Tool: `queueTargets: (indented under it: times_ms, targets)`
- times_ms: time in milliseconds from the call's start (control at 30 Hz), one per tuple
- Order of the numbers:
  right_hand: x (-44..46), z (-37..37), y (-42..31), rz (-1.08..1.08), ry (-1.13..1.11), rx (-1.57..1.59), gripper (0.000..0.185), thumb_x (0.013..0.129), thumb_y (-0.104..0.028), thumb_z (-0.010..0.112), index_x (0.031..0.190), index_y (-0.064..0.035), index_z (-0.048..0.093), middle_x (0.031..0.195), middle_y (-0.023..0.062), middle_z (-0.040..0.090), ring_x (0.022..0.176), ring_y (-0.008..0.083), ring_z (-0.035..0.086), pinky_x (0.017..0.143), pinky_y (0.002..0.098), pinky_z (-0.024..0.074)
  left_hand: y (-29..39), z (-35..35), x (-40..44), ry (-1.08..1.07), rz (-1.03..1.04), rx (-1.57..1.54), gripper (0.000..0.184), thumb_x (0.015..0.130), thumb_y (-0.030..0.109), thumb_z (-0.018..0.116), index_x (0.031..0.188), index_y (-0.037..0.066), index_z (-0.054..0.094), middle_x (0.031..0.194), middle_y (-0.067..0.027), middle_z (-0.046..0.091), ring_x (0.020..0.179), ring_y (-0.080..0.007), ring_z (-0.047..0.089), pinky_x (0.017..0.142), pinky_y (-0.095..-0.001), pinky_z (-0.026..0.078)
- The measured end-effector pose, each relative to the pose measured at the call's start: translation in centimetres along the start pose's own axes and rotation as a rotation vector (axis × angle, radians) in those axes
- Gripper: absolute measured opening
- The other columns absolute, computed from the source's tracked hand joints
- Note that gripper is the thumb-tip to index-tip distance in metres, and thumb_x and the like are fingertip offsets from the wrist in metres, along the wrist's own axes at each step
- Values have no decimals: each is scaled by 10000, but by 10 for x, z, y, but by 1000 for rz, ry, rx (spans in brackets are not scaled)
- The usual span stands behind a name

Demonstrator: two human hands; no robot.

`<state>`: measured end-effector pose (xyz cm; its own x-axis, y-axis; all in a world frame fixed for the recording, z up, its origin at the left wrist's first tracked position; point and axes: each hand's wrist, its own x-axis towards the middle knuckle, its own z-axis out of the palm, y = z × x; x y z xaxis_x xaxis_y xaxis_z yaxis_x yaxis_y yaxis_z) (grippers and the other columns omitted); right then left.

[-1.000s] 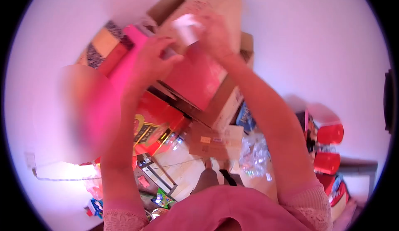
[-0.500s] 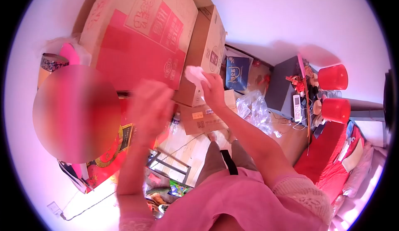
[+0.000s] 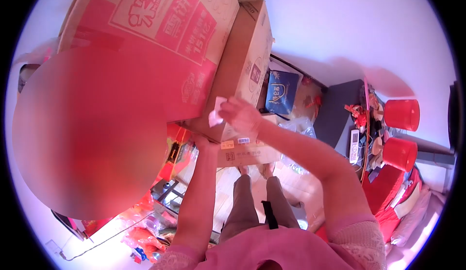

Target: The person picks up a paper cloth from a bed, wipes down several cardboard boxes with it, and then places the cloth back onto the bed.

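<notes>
A large red and brown cardboard box (image 3: 194, 42) with printed lettering fills the upper left. My right hand (image 3: 240, 117) holds a small crumpled white-pink tissue (image 3: 216, 111) between its fingers, in front of the long brown box (image 3: 247, 61) beside it. Near the lower corner of the red and brown box is my left hand (image 3: 206, 143); its fingers are largely hidden at the box edge, so its grip is unclear. Below my hands lies a smaller labelled carton (image 3: 250, 156).
At the right, two red cylindrical containers (image 3: 402, 115) stand by a dark cabinet (image 3: 335, 117) with a white remote (image 3: 354, 146). A blue bag (image 3: 282, 92) and clear plastic (image 3: 298, 129) sit behind the cartons. Plastic bags (image 3: 145, 236) lie lower left. A blurred round area covers the left.
My left hand has moved right and down to the box corner. My right hand, still with the tissue, is slightly lower. The boxes appear larger and the view has shifted.
</notes>
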<state>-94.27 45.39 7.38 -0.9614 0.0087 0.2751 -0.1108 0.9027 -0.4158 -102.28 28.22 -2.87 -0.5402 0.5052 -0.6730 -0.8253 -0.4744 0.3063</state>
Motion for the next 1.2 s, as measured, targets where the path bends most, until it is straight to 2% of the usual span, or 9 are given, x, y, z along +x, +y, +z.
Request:
queueTargets:
  times_ms: [300,400,567,833,933,1000,1033,1100,1200]
  targets:
    - [80,-38,168,200,140,-380,215,641,-71,541,848,-110,587,955,59,514,918,240,479,753,353,430,-8,-2,14,371,570,369,504,884,447,270,1259,113,306,1262,-72,385,1119,-236,422,929,-377,360]
    - [103,-50,205,406,229,-508,164,715,-122,506,837,-152,611,983,48,515,947,228,483,789,336,439,0,9,0,227,328,229,501,894,436,238,1253,95,313,1268,-69,380,1139,-234,400,931,-373,357]
    - [126,-68,230,611,235,-519,191,751,-181,506,905,-164,617,996,44,512,959,254,467,792,358,442,4,28,4,486,386,369,508,902,427,216,1267,86,309,1288,-52,366,1155,-226,382,959,-363,310]
    - [75,-21,116,449,241,-213,114,699,-163,558,753,-72,600,847,83,536,842,263,499,711,374,430,8,25,6,331,361,214,530,869,483,302,1228,99,370,1244,-44,405,1124,-204,394,925,-337,332]
    - [32,35,55,133,363,-37,97,566,-119,540,653,-77,553,678,65,486,722,242,491,603,366,389,8,29,4,278,288,169,538,863,506,275,1201,106,396,1198,-39,436,1088,-213,416,895,-356,357]
    - [-1,28,-3,55,153,154,208,591,-120,541,796,-88,552,777,61,485,806,212,473,632,324,397,6,34,3,234,278,132,553,856,528,248,1178,111,415,1148,-40,465,1038,-226,449,844,-377,399]
    - [-14,35,-29,48,117,129,247,601,-126,542,845,-91,552,804,58,485,826,206,466,649,321,402,2,68,-16,445,271,213,466,854,452,290,1121,108,455,1098,-59,491,1001,-215,469,852,-365,393]
    - [-25,39,-48,64,101,172,292,621,-134,543,911,-95,553,846,51,495,852,196,465,675,321,407,11,15,-1,-300,210,231,453,855,445,288,1102,108,462,1079,-55,499,999,-213,470,848,-369,394]
    - [-24,36,-30,146,212,427,306,648,-129,545,953,-102,553,903,41,521,875,192,482,694,325,406,14,22,8,-454,179,190,481,857,447,274,1158,106,431,1150,-59,464,1041,-227,455,886,-370,377]
